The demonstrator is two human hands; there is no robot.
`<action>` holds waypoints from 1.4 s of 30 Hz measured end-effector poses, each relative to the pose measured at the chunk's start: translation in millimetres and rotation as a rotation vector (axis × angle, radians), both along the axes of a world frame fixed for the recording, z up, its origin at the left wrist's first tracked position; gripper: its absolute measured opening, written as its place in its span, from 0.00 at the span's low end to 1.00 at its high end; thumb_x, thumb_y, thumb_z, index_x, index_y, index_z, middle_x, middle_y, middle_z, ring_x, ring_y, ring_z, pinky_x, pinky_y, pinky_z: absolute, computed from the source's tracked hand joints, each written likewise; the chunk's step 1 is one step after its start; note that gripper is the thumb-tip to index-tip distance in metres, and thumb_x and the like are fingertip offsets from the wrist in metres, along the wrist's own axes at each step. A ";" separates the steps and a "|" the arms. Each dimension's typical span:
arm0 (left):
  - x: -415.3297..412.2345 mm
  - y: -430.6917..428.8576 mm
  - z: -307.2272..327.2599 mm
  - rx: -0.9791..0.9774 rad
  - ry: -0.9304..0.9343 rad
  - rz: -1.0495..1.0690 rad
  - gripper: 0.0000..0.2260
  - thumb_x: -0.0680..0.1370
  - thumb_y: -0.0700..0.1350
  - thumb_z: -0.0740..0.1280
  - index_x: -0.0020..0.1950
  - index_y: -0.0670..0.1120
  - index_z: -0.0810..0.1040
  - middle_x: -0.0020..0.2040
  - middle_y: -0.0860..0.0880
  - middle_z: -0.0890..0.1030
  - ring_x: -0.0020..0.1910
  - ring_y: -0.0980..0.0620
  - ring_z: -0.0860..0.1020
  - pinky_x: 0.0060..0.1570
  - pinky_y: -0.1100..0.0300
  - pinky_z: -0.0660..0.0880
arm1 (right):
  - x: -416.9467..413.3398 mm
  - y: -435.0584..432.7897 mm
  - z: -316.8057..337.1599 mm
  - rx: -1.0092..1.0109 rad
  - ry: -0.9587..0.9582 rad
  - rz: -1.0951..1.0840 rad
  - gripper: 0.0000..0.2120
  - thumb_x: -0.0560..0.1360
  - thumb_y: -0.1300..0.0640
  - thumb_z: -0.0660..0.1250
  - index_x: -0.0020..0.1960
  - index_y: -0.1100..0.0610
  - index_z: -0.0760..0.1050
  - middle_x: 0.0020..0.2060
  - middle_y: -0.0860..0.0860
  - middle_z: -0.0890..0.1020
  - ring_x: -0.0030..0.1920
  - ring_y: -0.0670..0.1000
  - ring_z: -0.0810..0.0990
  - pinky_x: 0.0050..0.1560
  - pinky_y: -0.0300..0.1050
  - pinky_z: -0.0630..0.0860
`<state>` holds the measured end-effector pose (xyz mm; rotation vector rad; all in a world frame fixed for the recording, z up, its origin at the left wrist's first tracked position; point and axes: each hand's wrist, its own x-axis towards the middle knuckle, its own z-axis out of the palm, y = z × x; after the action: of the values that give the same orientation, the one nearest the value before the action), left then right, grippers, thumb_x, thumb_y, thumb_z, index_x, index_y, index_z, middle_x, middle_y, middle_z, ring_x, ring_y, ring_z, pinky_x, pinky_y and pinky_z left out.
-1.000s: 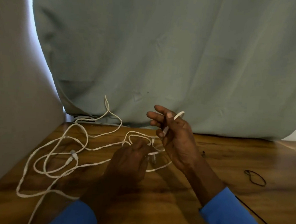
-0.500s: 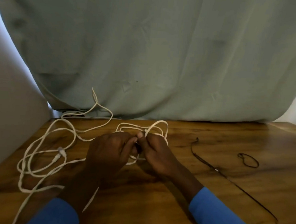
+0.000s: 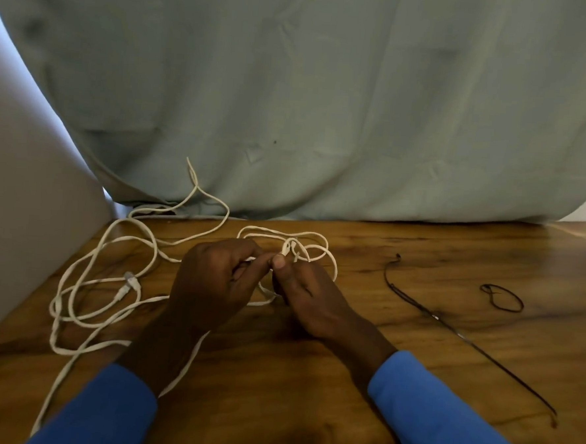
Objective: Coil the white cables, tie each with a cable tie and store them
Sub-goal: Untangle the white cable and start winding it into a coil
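Together left hand [image 3: 212,285] and right hand [image 3: 314,298] pinch white cable [image 3: 288,249], loops beyond fingers [image 3: 279,261].

I see through one wide-angle camera on the person's head, facing forward and down over the wooden table [image 3: 488,254]. It sits close: the left hand [image 3: 212,285] and right hand [image 3: 314,302] fill the lower middle, and the curtain [image 3: 326,103] closes the far side.

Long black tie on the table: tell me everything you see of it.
The tie is a thin, dark, plastic-looking strip, unfastened, flat on the wooden table. It runs diagonally from a hooked far end towards the near right. Only the table touches it. The left hand and right hand pinch the cable to its left; a loop lies apart on its right.
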<state>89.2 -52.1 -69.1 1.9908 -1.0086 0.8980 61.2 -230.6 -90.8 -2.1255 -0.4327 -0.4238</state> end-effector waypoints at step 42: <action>-32.1 -20.2 9.0 0.620 0.351 0.086 0.42 0.66 0.81 0.30 0.78 0.70 0.48 0.79 0.60 0.66 0.69 0.58 0.73 0.60 0.63 0.70 | -7.0 -112.4 53.4 1.850 -0.008 0.279 0.29 0.85 0.48 0.50 0.25 0.51 0.62 0.18 0.46 0.60 0.18 0.46 0.58 0.24 0.38 0.55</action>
<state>57.1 -72.3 -60.1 2.6027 -1.0824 0.2582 54.1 -343.1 -37.4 -0.2639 -0.1459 -0.3835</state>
